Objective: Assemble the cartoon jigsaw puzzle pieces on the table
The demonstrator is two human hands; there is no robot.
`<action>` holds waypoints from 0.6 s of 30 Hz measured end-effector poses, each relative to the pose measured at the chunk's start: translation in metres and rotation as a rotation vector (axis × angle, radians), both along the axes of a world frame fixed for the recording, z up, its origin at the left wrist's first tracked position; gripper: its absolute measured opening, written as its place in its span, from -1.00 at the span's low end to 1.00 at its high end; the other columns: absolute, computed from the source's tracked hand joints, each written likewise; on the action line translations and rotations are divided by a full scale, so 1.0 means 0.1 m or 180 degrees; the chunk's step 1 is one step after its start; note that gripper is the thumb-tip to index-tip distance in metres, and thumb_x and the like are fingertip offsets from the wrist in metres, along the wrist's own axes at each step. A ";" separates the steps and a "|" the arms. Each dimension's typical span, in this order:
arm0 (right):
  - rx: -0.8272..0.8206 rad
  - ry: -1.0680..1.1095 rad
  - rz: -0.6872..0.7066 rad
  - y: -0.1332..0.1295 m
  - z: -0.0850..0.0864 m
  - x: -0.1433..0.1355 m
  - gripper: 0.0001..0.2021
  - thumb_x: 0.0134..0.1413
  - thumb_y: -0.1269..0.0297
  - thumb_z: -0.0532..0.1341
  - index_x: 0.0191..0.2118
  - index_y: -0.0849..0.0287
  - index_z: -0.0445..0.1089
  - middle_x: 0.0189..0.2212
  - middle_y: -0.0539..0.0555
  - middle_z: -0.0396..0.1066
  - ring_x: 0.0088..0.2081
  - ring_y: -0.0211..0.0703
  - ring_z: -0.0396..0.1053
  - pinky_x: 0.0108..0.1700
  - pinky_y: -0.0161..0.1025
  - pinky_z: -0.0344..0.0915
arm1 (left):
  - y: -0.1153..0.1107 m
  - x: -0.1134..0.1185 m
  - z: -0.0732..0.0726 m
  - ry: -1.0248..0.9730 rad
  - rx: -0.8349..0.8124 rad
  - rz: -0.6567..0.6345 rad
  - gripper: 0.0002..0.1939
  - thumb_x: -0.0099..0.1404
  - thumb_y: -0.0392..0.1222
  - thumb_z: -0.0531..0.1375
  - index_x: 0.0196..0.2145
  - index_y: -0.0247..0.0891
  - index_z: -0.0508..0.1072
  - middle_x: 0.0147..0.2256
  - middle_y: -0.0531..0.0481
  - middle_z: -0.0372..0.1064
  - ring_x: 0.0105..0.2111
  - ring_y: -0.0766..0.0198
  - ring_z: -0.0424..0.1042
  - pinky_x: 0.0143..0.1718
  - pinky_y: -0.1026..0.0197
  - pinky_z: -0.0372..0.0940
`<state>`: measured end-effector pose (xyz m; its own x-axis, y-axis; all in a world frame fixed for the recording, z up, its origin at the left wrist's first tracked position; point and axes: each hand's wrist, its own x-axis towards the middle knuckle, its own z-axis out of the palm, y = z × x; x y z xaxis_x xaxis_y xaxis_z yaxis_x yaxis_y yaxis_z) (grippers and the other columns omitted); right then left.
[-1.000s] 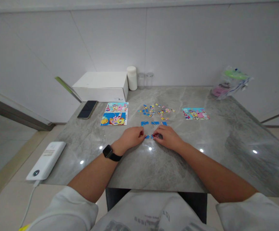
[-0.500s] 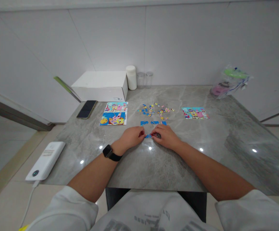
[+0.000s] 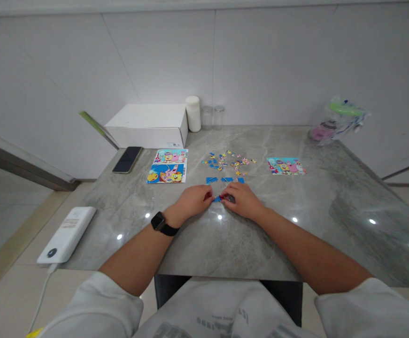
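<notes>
Between my hands, low on the grey table, are small blue puzzle pieces [image 3: 217, 199]. My left hand [image 3: 196, 199] pinches their left side, and my right hand [image 3: 241, 199] has its fingers closed on the right side. Just beyond lie a blue joined piece [image 3: 212, 180] and a wider blue strip [image 3: 227, 180], its right part close to my right fingertips. Farther back is a loose scatter of colourful puzzle pieces [image 3: 212, 162]. A printed cartoon sheet [image 3: 169, 166] lies to the left, and a smaller cartoon picture [image 3: 286, 166] to the right.
On the grey table [image 3: 204, 244] stand a white box [image 3: 144, 136], a white bottle [image 3: 193, 114] and two clear glasses [image 3: 219, 117] along the wall. A phone [image 3: 127, 160] and power bank [image 3: 66, 234] are left; a bagged green-lidded container [image 3: 338, 121] is back right.
The blue pieces between my fingertips have come closer together, and my right fingers have shifted slightly left. My left hand has barely moved.
</notes>
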<state>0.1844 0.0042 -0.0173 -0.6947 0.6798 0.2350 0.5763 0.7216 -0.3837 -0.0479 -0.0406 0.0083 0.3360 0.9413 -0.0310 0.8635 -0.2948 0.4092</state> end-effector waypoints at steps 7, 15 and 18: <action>0.0132 -0.0023 0.0027 -0.03 0.04 0.02 -0.88 0.21 0.27 0.38 -0.14 0.06 0.56 -0.16 0.10 0.54 -0.07 0.03 0.46 0.02 -0.04 0.27 | 0.00 0.00 -0.01 -0.0001 0.0031 0.0013 -0.83 0.42 -0.07 0.20 -0.25 -0.21 0.48 -0.26 -0.07 0.54 -0.32 0.19 0.45 -0.31 0.20 0.24; 0.0093 0.0097 0.0239 -0.03 0.06 0.02 -0.88 0.24 0.27 0.35 -0.12 0.04 0.60 -0.20 0.09 0.54 -0.09 -0.01 0.46 0.02 -0.04 0.25 | 0.01 -0.01 -0.02 -0.0027 0.0003 0.0017 -0.84 0.42 -0.08 0.21 -0.25 -0.20 0.48 -0.28 -0.04 0.53 -0.35 0.20 0.44 -0.34 0.21 0.19; 0.0076 0.0116 0.0311 -0.02 0.07 0.03 -0.87 0.26 0.30 0.33 -0.11 0.03 0.61 -0.18 0.09 0.53 -0.08 -0.02 0.46 0.03 -0.04 0.24 | 0.01 -0.01 -0.03 -0.0035 0.0056 0.0000 -0.85 0.42 -0.08 0.21 -0.25 -0.20 0.48 -0.29 -0.04 0.53 -0.34 0.20 0.44 -0.33 0.21 0.18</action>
<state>0.1874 0.0017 -0.0104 -0.7481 0.6031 0.2766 0.4886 0.7828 -0.3853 -0.0492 -0.0397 0.0057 0.3363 0.9417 -0.0108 0.8590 -0.3021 0.4134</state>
